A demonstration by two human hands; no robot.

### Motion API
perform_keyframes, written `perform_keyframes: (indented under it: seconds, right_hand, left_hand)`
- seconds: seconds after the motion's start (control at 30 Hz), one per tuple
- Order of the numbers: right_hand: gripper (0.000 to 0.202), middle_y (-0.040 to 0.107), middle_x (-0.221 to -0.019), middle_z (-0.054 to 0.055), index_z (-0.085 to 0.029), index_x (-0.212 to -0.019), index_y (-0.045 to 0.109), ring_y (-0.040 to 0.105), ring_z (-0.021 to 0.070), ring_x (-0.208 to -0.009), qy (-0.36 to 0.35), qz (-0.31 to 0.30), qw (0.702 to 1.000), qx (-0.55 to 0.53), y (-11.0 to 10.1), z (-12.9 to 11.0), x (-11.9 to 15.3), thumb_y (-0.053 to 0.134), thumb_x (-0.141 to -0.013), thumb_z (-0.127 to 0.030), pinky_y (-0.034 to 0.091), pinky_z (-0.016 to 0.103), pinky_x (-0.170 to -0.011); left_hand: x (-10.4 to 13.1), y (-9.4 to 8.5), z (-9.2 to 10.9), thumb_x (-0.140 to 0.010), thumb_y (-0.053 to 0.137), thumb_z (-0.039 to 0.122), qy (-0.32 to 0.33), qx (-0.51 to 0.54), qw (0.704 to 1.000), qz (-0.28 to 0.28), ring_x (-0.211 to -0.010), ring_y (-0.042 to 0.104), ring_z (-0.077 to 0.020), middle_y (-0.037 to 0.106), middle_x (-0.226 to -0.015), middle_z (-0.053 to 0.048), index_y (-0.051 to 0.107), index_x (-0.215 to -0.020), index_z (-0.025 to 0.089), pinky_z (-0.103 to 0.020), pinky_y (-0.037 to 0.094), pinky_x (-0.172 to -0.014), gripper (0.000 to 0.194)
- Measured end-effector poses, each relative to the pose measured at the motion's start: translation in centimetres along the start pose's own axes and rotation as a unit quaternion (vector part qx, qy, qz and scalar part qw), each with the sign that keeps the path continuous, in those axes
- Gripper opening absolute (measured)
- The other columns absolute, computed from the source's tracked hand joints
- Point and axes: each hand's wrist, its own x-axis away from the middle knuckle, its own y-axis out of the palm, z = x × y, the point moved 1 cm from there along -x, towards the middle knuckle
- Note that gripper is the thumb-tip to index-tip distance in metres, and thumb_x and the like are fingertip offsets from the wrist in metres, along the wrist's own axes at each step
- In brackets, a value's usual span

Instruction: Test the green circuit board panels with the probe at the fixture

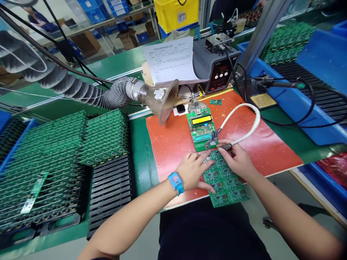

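My left hand (193,169), with a blue band on its wrist, lies with spread fingers on the left edge of a green circuit panel (227,184). The panel overhangs the front edge of the red mat. In my right hand (238,159) is a slim probe connector (227,146), pinched near the panel's top edge. A white sleeved cable (256,122) loops from it to a green programmer board (202,131) with a lit yellow display, just beyond the panel. The probe's tip is too small to make out.
Racks of green boards (105,137) stand at the left. A fume funnel (165,101) hangs over the red mat (168,155). Behind are a grey soldering station (217,68) and a paper sheet (173,61). Blue bins (317,126) with boards and a soldering iron (284,84) are at right.
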Motion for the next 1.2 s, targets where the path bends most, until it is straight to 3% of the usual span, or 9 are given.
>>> perform_keyframes:
  seconds: [0.27,0.47,0.77,1.03,1.2]
  right_hand:
    - [0.028,0.066,-0.1,0.007,-0.022,-0.114,0.056,0.064,0.0219,-0.091,-0.003,-0.001,1.0,-0.019,0.0,0.2,0.0,0.057,-0.09,-0.037,0.053,0.036,-0.077]
    - [0.027,0.065,-0.102,0.007,-0.022,-0.11,0.059,0.063,0.0225,-0.092,0.004,0.008,1.0,-0.019,-0.2,0.1,0.1,0.059,-0.089,-0.039,0.053,0.039,-0.081]
    - [0.027,0.067,-0.099,0.006,-0.023,-0.108,0.062,0.064,0.0224,-0.09,0.032,0.015,0.997,-0.07,-0.3,0.3,-0.1,0.065,-0.085,-0.038,0.054,0.039,-0.081]
    - [0.032,0.069,-0.087,0.005,-0.023,-0.103,0.061,0.062,0.0157,-0.062,0.109,0.081,0.982,-0.13,-1.9,-0.6,1.5,0.07,-0.079,-0.042,0.057,0.03,-0.058]
    - [0.032,0.069,-0.088,0.005,-0.023,-0.104,0.061,0.064,0.0175,-0.068,0.105,0.063,0.985,-0.118,-2.0,-0.7,2.7,0.069,-0.08,-0.043,0.058,0.031,-0.062]
  left_hand:
    - [1.0,-0.1,0.1,-0.072,0.044,0.083,0.01,0.002,1.0,0.007,-0.123,0.04,-0.0326,0.034,-0.147,-0.018,0.038,-0.14,0.017,-0.046,0.032,-0.104,0.095]
    - [1.3,-0.8,-0.6,-0.073,0.05,0.079,0.019,0.037,0.999,-0.028,-0.129,0.038,-0.0326,0.038,-0.143,-0.019,0.04,-0.138,0.017,-0.048,0.031,-0.107,0.09]
    - [1.2,-0.6,-0.6,-0.074,0.051,0.077,0.013,0.042,0.999,-0.028,-0.129,0.038,-0.0326,0.039,-0.143,-0.018,0.04,-0.138,0.016,-0.046,0.033,-0.106,0.089]
    - [1.2,-0.5,-0.7,-0.074,0.053,0.076,0.007,0.046,0.998,-0.03,-0.13,0.037,-0.0327,0.034,-0.147,-0.017,0.041,-0.137,0.018,-0.047,0.032,-0.106,0.087]
    - [1.2,-0.4,-0.8,-0.073,0.053,0.076,0.008,0.046,0.999,-0.021,-0.128,0.039,-0.0333,0.035,-0.146,-0.017,0.042,-0.137,0.018,-0.049,0.032,-0.106,0.087]
